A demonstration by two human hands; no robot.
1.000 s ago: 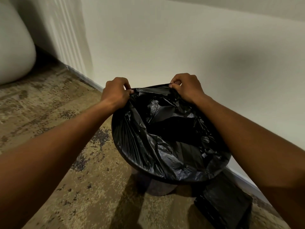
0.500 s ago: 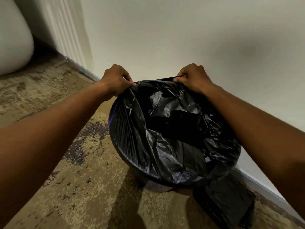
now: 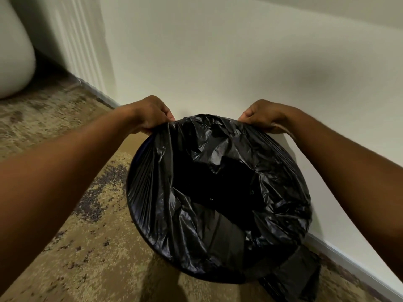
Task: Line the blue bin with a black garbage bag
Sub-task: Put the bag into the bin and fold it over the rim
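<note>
A black garbage bag (image 3: pixel 218 182) sits inside a round bin and is stretched over most of its rim; only a thin dark-blue strip of the bin (image 3: pixel 139 227) shows at the lower left edge. My left hand (image 3: pixel 150 115) pinches the bag's edge at the far left of the rim. My right hand (image 3: pixel 261 116) grips the bag's edge at the far right of the rim, close to the wall. The bag's inside is crumpled and dark, so the bottom is hidden.
The bin stands on a mottled tan carpet (image 3: pixel 76 247) against a pale wall (image 3: pixel 218 62) with a baseboard (image 3: pixel 353 264). A flat folded black plastic pack (image 3: pixel 292 277) lies on the floor just right of the bin. A white rounded object (image 3: pixel 13 57) sits far left.
Both hands have moved farther apart along the far rim, pulling the bag's mouth wider and lower over the bin's edge. The bag opening now looks rounder and tauter.
</note>
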